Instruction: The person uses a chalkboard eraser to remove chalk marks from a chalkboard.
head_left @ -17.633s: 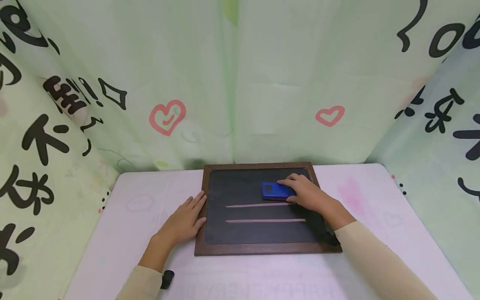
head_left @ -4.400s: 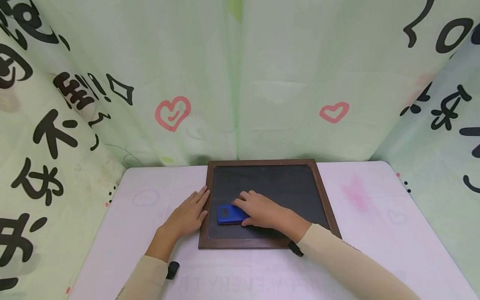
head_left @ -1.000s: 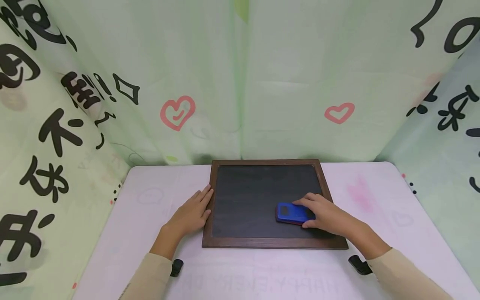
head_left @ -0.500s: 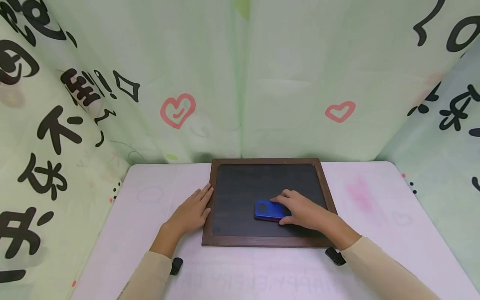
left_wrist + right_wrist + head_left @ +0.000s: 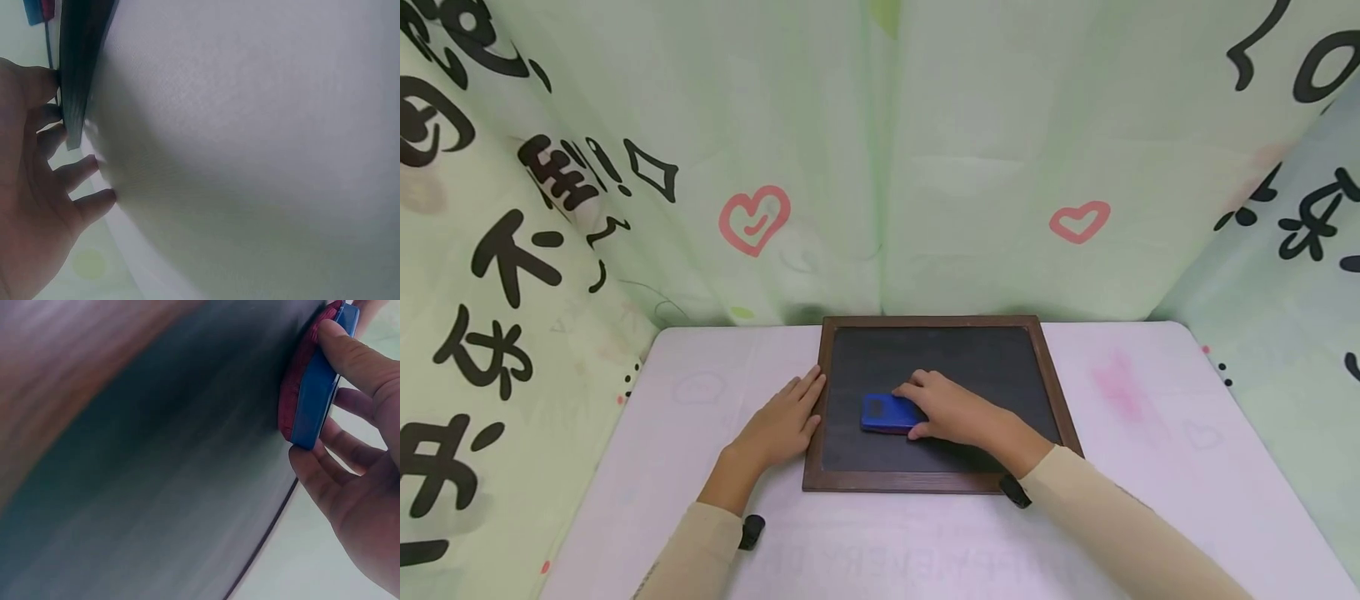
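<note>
- right hand (image 5: 953, 414) grips the blue eraser (image 5: 886, 413), its red felt flat on the chalkboard (image 5: 970, 358), left of middle.
- left hand (image 5: 778, 425) lies flat, fingers straight, on the worktop (image 5: 1150, 467), touching the board's left frame.

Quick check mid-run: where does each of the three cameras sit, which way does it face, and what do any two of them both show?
Head: worn up high, facing forward and down at the table; shows both hands and sleeves, the chalkboard and the blue eraser.
Left wrist: low beside the left hand, facing along the tabletop; fingers rest against the chalkboard's frame.
Right wrist: close above the board, facing the right hand gripping the eraser, its red felt on the slate.
Shared: head and right wrist both show eraser and right hand.
</note>
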{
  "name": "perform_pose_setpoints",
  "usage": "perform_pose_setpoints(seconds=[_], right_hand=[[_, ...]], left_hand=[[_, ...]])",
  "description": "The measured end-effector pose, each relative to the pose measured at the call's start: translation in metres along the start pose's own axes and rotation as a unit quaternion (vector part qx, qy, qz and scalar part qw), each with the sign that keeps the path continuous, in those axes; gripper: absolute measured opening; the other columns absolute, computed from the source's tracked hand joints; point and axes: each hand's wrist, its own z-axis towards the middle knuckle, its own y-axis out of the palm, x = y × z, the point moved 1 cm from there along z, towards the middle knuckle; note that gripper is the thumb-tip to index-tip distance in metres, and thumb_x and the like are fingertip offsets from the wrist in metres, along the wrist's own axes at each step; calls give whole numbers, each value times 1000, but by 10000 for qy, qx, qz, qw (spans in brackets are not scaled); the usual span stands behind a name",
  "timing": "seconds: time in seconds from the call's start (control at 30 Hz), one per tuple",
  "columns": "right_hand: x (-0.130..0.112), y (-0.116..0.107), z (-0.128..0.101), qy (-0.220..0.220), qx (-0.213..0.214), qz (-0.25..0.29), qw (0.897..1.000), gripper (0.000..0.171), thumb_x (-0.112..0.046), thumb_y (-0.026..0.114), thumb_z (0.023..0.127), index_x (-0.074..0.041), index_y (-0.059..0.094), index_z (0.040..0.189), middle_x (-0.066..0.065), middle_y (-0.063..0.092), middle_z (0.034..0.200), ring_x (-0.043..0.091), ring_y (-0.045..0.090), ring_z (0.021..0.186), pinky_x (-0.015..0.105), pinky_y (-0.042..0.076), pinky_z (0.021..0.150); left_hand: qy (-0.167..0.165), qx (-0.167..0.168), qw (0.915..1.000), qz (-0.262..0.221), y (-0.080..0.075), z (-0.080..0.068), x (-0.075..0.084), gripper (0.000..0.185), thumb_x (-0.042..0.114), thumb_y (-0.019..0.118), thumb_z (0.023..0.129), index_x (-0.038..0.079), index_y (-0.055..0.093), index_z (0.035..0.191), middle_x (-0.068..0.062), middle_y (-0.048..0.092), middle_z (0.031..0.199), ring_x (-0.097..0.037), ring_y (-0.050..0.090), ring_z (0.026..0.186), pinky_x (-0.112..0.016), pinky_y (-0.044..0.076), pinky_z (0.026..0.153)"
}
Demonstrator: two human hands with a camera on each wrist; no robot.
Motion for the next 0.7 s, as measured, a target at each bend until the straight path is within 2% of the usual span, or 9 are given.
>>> perform_pose_setpoints(seconds=[0.4, 0.7], right_hand=[[-30, 2, 30, -378, -72, -321, 9987, 62, -35, 79, 92, -13, 58, 146, 9, 61, 130, 24, 58, 116, 38, 56, 100], [-40, 7, 32, -393, -228, -425, 9981, 62, -36, 78, 93, -15, 56, 148, 8, 59, 131, 22, 57, 116, 37, 55, 98]], left_hand=[[33, 55, 10000, -34, 2, 2, -2, 63, 24, 48, 109, 4, 26, 164, -11, 18, 173, -44, 29, 154, -55, 29, 126], [9, -58, 10000, -55, 2, 1, -2, 63, 24, 47, 109, 5, 24, 165, -10, 16, 174, -44, 27, 155, -56, 28, 126]])
